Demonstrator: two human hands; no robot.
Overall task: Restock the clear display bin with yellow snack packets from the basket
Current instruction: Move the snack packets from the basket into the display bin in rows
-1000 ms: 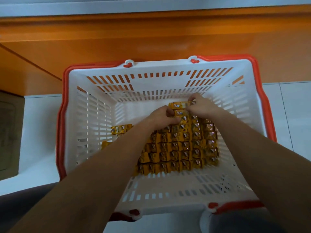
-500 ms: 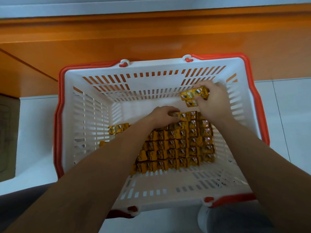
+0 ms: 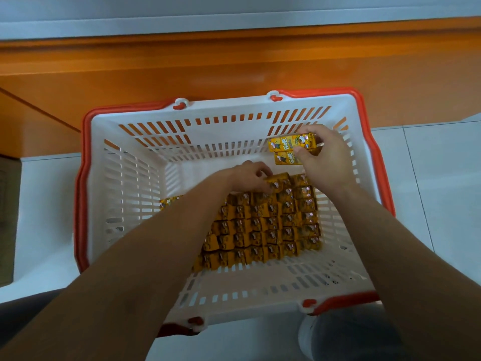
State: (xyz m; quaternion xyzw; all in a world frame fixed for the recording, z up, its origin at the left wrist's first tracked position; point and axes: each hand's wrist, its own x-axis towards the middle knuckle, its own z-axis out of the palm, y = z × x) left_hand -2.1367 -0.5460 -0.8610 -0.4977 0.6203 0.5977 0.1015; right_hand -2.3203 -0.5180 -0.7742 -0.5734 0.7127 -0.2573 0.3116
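Yellow snack packets (image 3: 263,225) lie under my left hand (image 3: 251,175), which pinches one; my right hand (image 3: 321,155) grips several lengthwise.

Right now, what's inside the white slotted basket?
Rows of yellow snack packets fill the white slotted basket; the right hand lifts some, and the forearms cover others.
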